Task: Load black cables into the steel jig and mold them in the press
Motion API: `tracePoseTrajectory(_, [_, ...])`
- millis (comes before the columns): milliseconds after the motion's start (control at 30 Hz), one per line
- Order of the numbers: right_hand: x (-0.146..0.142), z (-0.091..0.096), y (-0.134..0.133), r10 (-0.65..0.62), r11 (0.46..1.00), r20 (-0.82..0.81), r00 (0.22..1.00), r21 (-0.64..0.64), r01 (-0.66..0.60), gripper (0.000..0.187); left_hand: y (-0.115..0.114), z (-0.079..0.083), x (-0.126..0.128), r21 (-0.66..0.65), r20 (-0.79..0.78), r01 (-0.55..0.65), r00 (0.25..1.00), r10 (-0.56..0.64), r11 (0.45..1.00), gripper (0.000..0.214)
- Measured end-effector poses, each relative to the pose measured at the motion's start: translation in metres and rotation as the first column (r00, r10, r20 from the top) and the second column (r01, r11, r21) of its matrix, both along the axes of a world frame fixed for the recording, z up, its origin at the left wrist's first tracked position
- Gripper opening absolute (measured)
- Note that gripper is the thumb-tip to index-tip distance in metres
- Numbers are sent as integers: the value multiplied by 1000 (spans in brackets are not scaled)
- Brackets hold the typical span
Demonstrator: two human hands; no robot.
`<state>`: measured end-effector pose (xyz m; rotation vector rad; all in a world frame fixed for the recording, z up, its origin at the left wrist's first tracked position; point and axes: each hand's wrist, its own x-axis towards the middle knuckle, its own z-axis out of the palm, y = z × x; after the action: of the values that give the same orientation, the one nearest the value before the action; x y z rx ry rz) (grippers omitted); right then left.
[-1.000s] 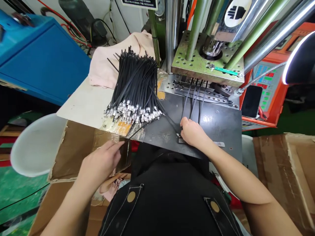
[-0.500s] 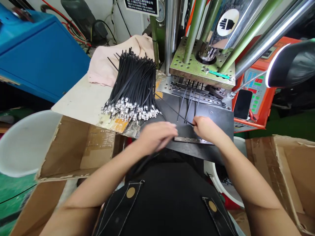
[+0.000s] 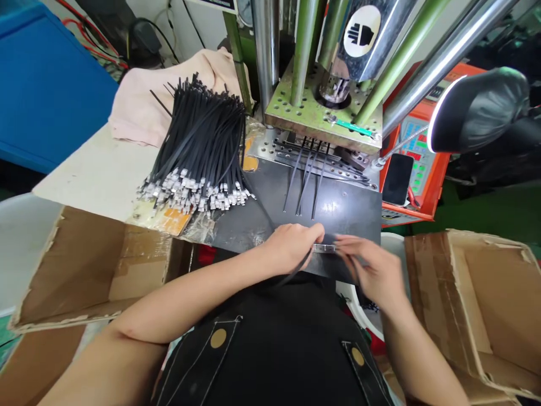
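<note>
- Head view: the press (image 3: 279,115), with its green drilled plate, stands at the back of the counter (image 3: 355,206); the places below are taken from it, as the wearer faces it.
- In front of the press, at the counter's near edge, the left hand (image 3: 291,248) has its fingers bent around a black strand (image 3: 298,267), which slants down from them towards the apron.
- The right hand (image 3: 374,270), also in front of the press and a little further right, is blurred; its fingers are bent, but I cannot tell whether they grip anything.
- The two hands are near each other but apart, with a slotted metal strip (image 3: 324,248) showing between their fingers.
- Several black strands (image 3: 320,180) reach forward from under the green plate of the press, their loose ends lying on the dark part of the counter.
- Left of the press lies a thick bundle of black strands (image 3: 203,135), its white-tipped ends facing the wearer, with a pale pink cloth (image 3: 137,107) behind it.
- On top of the green plate lies a green-handled wrench (image 3: 355,128).
- Right of the press are a dark phone (image 3: 398,179), an orange control box (image 3: 442,189) and a black-shaded lamp (image 3: 477,113).
</note>
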<state>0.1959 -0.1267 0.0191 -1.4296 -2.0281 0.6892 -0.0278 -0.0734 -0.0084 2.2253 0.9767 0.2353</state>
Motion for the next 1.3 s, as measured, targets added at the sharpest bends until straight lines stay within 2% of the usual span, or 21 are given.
tracePoseTrajectory(67, [-18,-27,2,72,997,-113,991,-8,-73,13,-5,3,6,114,-115,74,992,-61,991,16])
tracePoseTrajectory(133, [-23,-40,5,127,992,-100,987,-7,-128,14,-12,-1,8,210,-128,123,987,-98,970,15])
tracePoseTrajectory(200, [-19,-42,5,197,980,1,980,19,-197,14,-18,-11,3,280,-58,116,993,-104,953,17])
tracePoseTrajectory(267, [-16,-39,4,245,966,124,962,52,-253,14,-25,-25,-7,327,31,58,997,-72,943,18])
tracePoseTrajectory(400, [-29,-39,1,250,946,241,938,145,-290,17,-36,-46,-31,339,145,-96,988,48,936,25])
tracePoseTrajectory(467, [-43,-43,-2,266,935,251,931,167,-312,17,-39,-49,-45,337,173,-131,982,75,932,25])
tracePoseTrajectory(567, [-58,-47,-4,274,936,278,920,144,-323,18,-34,-44,-74,326,211,-144,974,76,934,28])
tracePoseTrajectory(633, [-58,-45,0,276,946,263,924,97,-310,22,-22,-35,-100,373,210,-188,971,114,908,21])
tracePoseTrajectory(700, [-53,-39,12,343,939,163,925,-29,-343,24,-2,-25,-124,453,141,-256,966,215,854,12])
tracePoseTrajectory(767, [-53,-30,33,416,894,51,908,-206,-398,26,22,-17,-139,511,-3,-268,950,314,817,12])
tracePoseTrajectory(800, [-58,-26,45,421,874,37,906,-283,-394,27,33,-14,-142,525,-90,-241,938,335,816,15])
tracePoseTrajectory(867, [-79,-21,68,378,869,150,913,-396,-295,21,53,-13,-138,539,-246,-150,913,325,829,23])
tracePoseTrajectory(933, [-111,-22,83,332,880,311,890,-442,-174,19,64,-14,-129,541,-343,-62,895,287,839,18])
tracePoseTrajectory(1000, [-139,-26,89,330,877,401,855,-464,-121,23,64,-14,-123,543,-362,-17,897,253,839,13])
tracePoseTrajectory(1067, [-148,-30,86,340,887,445,828,-444,-126,23,54,-11,-127,577,-284,-39,927,245,816,20])
tracePoseTrajectory(1133, [-132,-33,79,331,908,506,796,-400,-123,25,37,-4,-140,632,-155,-119,949,275,766,22])
tracePoseTrajectory(1200, [-95,-30,71,252,950,621,742,-303,-69,23,23,3,-155,653,-83,-191,944,319,733,19])
tracePoseTrajectory(1267, [-47,-21,65,84,990,732,676,-137,24,20,17,7,-164,635,-102,-208,932,348,744,21])
tracePoseTrajectory(1300, [-24,-14,62,-60,996,756,652,5,86,19,18,7,-164,617,-127,-199,930,345,761,23])
